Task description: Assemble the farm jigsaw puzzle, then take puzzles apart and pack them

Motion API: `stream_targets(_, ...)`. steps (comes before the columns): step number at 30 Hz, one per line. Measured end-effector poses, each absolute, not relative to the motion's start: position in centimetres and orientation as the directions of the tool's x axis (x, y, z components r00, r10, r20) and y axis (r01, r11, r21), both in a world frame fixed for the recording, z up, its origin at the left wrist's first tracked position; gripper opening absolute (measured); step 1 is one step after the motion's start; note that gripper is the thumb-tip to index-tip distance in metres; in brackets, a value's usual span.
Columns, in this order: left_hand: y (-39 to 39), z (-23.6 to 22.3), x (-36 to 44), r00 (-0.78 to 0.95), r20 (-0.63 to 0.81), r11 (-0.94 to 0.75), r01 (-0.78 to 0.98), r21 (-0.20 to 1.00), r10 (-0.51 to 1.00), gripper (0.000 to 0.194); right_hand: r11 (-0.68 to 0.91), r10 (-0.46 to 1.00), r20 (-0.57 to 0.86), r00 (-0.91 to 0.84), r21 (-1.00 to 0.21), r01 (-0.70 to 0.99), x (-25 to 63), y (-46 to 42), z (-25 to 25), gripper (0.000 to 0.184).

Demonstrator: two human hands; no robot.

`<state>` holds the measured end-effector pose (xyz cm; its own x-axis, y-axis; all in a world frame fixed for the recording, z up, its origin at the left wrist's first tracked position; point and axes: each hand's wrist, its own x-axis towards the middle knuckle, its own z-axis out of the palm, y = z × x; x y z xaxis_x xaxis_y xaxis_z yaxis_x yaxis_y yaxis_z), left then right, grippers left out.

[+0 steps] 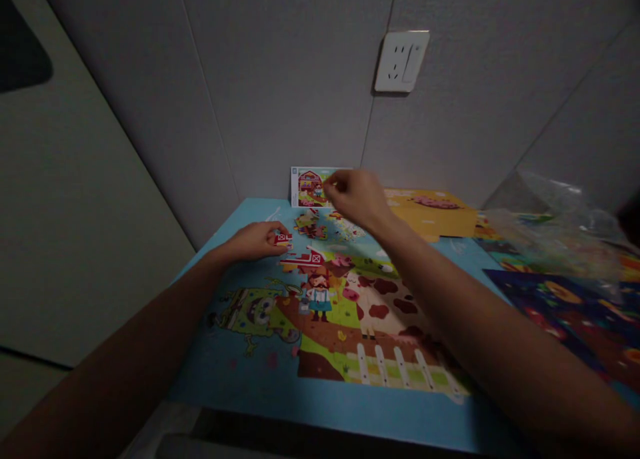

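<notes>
- Jigsaw puzzle (330, 312): lying partly assembled on the blue tabletop (220, 389), with a farmer in a blue apron, a brown-spotted cow, a pig, part of a red barn and a white fence.
- Left grip (256, 241): closed with thumb and fingers around a red barn section (283, 238), just beyond the upper left corner of the assembled part; marked with a white X in a square.
- Right grip (356, 193): raised in front of the reference card (295, 189), fingers bunched together and slightly blurred; cannot tell whether clenched on a piece.
- Reference card: standing upright near the wall (280, 79) at the back of the tabletop, with the barn and farmer in view, partly covered by the right grip. Printed at its upper left corner with a small mark, too small to read.
- Loose pieces (310, 227): heaped and scattered between reference card and jigsaw puzzle, some colourful, others pale and speckled.
- On the tabletop at left: printed SpongeBob figure (253, 312), partly bordered by the puzzle.
- Behind the right forearm: yellow board (450, 225) with a pinkish shape and faint marks, illegible.
- At far right: clear plastic bag (565, 232), crumpled over colourful sheets, and a dark blue picture sheet (555, 312) nearer.
- On the wall above: white socket plate (403, 62) with slots and a switch.
</notes>
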<state>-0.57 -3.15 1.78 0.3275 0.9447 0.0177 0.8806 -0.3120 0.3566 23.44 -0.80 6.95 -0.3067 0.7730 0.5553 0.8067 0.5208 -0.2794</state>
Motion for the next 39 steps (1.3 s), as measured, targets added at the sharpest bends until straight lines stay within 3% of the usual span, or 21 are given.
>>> stream_targets(2, -3.1, 1.8, -0.5, 0.336, -0.012, -0.309, 0.880, 0.360, 0.942, 0.055, 0.503, 0.818, 0.457, -0.349, -0.273, 0.820, 22.6, -0.3, 4.4, 0.038)
stream_targets(5, -3.1, 2.0, -0.4, 0.347, -0.031, -0.314, 0.880, 0.357, 0.938, 0.056, 0.481, 0.855, 0.345, -0.386, -0.252, 0.840, 21.6, 0.2, 0.5, 0.078)
stream_targets(7, -3.1, 2.1, -0.4, 0.356, -0.030, -0.325, 0.881, 0.344, 0.934, 0.056, 0.486, 0.860, 0.311, -0.403, -0.261, 0.834, 21.2, 0.4, -1.0, 0.083)
stream_targets(13, -3.1, 2.0, -0.4, 0.359, -0.022, -0.333, 0.886, 0.323, 0.933, 0.053, 0.484, 0.862, 0.329, -0.387, -0.300, 0.822, 21.1, 0.7, -1.0, 0.060)
stream_targets(23, -2.8, 2.1, -1.2, 0.276, -0.079, -0.245, 0.929, 0.277, 0.958, 0.063, 0.500, 0.851, 0.357, -0.386, -0.321, 0.804, 21.4, 1.1, -1.4, 0.055)
stream_targets(31, -2.6, 1.9, -1.3, 0.268, -0.047, -0.244, 0.925, 0.291, 0.962, 0.057, 0.600, 0.789, 0.376, -0.486, -0.303, 0.740, 21.3, 1.0, -1.3, 0.023)
stream_targets(36, -2.8, 1.7, -0.9, 0.238, 0.005, -0.234, 0.953, 0.194, 0.971, 0.055, 0.604, 0.795, 0.302, -0.527, -0.303, 0.737, 20.9, 0.9, -1.4, 0.045)
stream_targets(39, -2.6, 1.2, -0.7, 0.298, 0.065, -0.305, 0.931, 0.199, 0.952, 0.051, 0.625, 0.780, 0.269, -0.565, -0.292, 0.724, 20.6, 1.0, -1.6, 0.057)
